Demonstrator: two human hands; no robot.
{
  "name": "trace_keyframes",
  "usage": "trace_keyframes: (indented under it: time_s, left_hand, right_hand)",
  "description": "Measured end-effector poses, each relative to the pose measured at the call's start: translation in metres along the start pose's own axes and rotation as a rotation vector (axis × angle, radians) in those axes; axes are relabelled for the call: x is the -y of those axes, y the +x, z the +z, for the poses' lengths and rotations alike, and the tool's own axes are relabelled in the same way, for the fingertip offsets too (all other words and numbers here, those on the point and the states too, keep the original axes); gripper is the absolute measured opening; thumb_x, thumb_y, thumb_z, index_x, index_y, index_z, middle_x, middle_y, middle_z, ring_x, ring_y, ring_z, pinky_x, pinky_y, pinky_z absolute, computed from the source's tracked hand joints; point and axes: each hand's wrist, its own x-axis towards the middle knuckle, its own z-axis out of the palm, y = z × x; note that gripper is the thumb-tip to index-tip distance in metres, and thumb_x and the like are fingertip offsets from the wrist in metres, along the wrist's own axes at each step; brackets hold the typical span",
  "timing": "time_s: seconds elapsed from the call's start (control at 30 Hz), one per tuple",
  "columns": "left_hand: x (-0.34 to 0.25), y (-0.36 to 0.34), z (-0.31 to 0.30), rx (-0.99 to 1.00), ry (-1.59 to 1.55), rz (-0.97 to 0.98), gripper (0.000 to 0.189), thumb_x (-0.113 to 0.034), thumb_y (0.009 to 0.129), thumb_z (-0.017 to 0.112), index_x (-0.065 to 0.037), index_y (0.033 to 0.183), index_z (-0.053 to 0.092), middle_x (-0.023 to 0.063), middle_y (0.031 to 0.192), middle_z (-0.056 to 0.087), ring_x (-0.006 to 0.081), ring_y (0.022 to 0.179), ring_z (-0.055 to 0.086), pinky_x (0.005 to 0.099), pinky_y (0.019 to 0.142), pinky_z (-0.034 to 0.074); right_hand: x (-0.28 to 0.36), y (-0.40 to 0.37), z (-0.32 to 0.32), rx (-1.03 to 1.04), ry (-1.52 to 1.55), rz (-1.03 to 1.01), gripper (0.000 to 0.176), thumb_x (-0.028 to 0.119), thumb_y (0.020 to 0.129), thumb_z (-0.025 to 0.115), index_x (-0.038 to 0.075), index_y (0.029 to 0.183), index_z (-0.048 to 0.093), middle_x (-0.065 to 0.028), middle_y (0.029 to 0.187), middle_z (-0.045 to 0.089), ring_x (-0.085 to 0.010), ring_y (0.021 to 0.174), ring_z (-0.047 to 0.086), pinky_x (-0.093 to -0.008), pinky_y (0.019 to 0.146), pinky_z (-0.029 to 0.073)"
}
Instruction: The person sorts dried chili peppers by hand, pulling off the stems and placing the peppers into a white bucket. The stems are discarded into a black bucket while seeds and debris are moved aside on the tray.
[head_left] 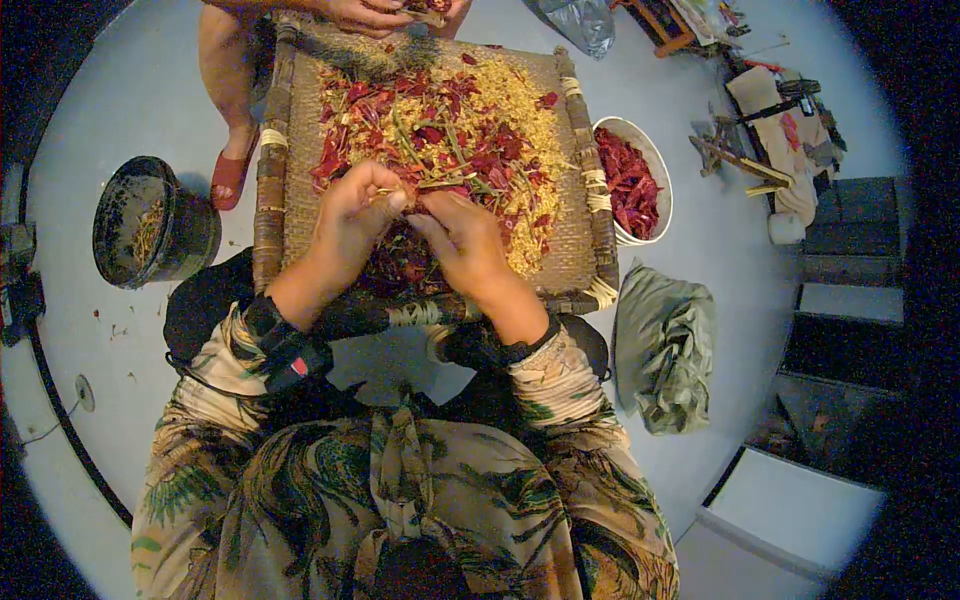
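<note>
My left hand and my right hand meet above a square woven tray with a lashed wooden rim. Both have their fingers pinched together. Between the fingertips is a small piece, partly hidden, that looks like dried chili. Under and beyond my hands lie dried red chili pieces, pale yellow seeds and several greenish-brown stems.
Across the tray, another person's hands hold a small dark red piece. A white bucket of red chili pods stands at right, near a crumpled green sack. At left is a black tub with stems inside.
</note>
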Motion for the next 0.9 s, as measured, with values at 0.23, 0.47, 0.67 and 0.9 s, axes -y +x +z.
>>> trace_keyframes:
  time_s: [0.23, 0.47, 0.67, 0.9]
  left_hand:
    - [0.002, 0.003, -0.007, 0.025, -0.261, -0.224, 0.006, -0.009, 0.086, 0.057, -0.007, 0.089, 0.052, -0.0016, 0.072, 0.055, 0.0042, 0.049, 0.039, 0.0198, 0.043, 0.03]
    - [0.008, 0.002, -0.014, 0.161, -0.567, -0.327, 0.007, -0.013, 0.087, 0.056, -0.007, 0.083, 0.054, -0.0042, 0.063, 0.049, 0.0042, 0.043, 0.033, 0.0198, 0.043, 0.027]
    - [0.01, 0.001, -0.016, 0.217, -0.73, -0.482, 0.012, -0.017, 0.09, 0.052, -0.008, 0.082, 0.053, -0.006, 0.06, 0.046, 0.0042, 0.043, 0.034, 0.0202, 0.042, 0.028]
    - [0.009, 0.0, -0.019, 0.278, -0.776, -0.573, 0.009, -0.015, 0.091, 0.049, -0.008, 0.091, 0.055, -0.006, 0.065, 0.052, 0.0041, 0.047, 0.043, 0.0199, 0.041, 0.035]
  right_hand:
    - [-0.003, 0.001, 0.001, 0.014, 0.108, -0.11, 0.019, 0.016, 0.081, 0.059, -0.002, 0.086, 0.059, -0.0182, 0.083, 0.06, -0.0376, 0.079, 0.057, -0.043, 0.069, 0.046]
    - [0.001, 0.002, 0.0, 0.016, 0.082, -0.169, 0.019, 0.015, 0.08, 0.058, -0.002, 0.086, 0.059, -0.0179, 0.085, 0.059, -0.0365, 0.082, 0.056, -0.0413, 0.071, 0.045]
    - [0.0, 0.002, -0.003, 0.038, 0.128, -0.175, 0.018, 0.013, 0.08, 0.058, -0.001, 0.091, 0.06, -0.0167, 0.091, 0.061, -0.0355, 0.089, 0.057, -0.0399, 0.077, 0.046]
    - [0.006, 0.002, -0.012, 0.084, 0.192, -0.187, 0.02, 0.012, 0.08, 0.059, -0.001, 0.095, 0.061, -0.0157, 0.095, 0.062, -0.0343, 0.092, 0.058, -0.0388, 0.08, 0.046]
